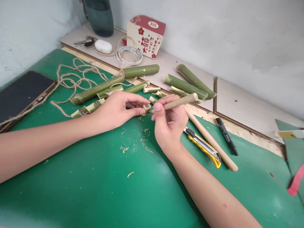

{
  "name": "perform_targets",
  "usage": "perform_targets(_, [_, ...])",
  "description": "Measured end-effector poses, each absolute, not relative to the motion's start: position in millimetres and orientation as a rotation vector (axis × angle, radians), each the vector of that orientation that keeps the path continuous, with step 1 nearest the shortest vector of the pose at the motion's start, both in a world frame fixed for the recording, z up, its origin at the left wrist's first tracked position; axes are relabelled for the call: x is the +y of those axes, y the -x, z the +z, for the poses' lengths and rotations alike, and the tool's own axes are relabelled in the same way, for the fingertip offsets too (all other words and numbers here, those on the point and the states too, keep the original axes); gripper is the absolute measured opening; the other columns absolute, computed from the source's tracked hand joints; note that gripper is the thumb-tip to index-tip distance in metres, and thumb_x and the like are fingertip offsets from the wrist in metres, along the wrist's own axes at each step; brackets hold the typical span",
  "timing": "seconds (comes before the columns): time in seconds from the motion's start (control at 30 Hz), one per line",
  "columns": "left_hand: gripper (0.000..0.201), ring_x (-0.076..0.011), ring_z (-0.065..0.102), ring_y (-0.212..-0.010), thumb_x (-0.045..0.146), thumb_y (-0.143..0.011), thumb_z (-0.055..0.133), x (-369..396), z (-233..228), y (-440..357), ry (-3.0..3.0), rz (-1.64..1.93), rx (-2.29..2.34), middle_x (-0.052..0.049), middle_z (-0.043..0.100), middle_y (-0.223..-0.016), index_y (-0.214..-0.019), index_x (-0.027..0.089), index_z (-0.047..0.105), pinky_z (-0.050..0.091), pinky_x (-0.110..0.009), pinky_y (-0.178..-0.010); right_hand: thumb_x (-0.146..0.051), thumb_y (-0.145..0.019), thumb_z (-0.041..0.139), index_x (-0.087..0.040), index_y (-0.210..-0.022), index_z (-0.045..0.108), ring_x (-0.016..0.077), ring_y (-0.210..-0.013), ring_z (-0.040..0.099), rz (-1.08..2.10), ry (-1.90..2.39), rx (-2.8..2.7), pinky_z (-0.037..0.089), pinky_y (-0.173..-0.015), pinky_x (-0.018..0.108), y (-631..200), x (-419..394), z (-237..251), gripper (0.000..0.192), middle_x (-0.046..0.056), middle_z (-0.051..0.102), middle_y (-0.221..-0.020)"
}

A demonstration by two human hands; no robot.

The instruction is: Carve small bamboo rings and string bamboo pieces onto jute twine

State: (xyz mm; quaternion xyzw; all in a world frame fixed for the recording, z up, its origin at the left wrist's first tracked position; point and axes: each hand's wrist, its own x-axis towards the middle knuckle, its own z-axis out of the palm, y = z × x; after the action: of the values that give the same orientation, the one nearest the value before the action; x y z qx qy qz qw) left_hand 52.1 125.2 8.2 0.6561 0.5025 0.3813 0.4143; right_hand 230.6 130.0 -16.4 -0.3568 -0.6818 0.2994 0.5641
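Observation:
My left hand (121, 107) pinches a short hollow bamboo piece (146, 107) between thumb and fingers, its open end facing up, just above the green mat. In my right hand (169, 122) is a tool with a round wooden handle (181, 101), held like a pen and slanting up to the right. Its tip points at the bamboo piece; the working end is too small to make out, and I cannot tell whether it touches. Pale bamboo shavings (143, 142) lie on the mat below. Behind my hands are cut green bamboo lengths (97, 90).
Right of my right hand lie a yellow utility knife (204, 147), a wooden rod (211, 136) and a black marker (226, 136). Twine (73, 80) loops near a phone (26, 91). At the back are tape (129, 56), a white case (103, 46), a box (146, 36) and a bottle (99, 15).

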Motion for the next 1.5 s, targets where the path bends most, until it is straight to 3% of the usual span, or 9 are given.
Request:
perform_targets(0.77, [0.024,-0.0217,0.078,-0.088,0.029,-0.085,0.081,124.9,9.8,-51.9,-1.623,0.937,1.269,-0.005,0.084,-0.103,-0.107,0.021,0.085,0.065,-0.032,-0.084,-0.028,-0.103,0.062,-0.023,-0.093,0.056,0.0092,-0.063,0.053,0.711,0.796,-1.542,0.044,-0.056,0.027,-230.3,131.2,-13.2,0.013,-0.002,0.057,-0.083])
perform_targets(1.2, [0.023,-0.0195,0.077,-0.083,0.028,-0.084,0.080,125.0,11.9,-52.3,-1.623,0.935,1.274,-0.004,0.083,-0.095,-0.105,0.020,0.085,0.064,-0.030,-0.081,-0.031,-0.105,0.059,-0.024,-0.093,0.052,0.0121,-0.076,0.060,0.610,0.757,-1.525,0.053,-0.068,0.031,-230.4,131.9,-14.8,0.015,-0.001,0.057,-0.088])
perform_targets(1.5, [0.026,-0.0230,0.078,-0.090,0.037,-0.085,0.081,125.4,13.5,-52.1,-1.622,0.905,1.270,-0.006,0.083,-0.102,-0.106,0.021,0.085,0.064,-0.033,-0.085,-0.034,-0.105,0.058,-0.023,-0.095,0.054,0.0097,-0.066,0.053,0.694,0.826,-1.640,0.045,-0.058,0.028,-231.3,130.7,-16.7,0.015,-0.001,0.057,-0.085])
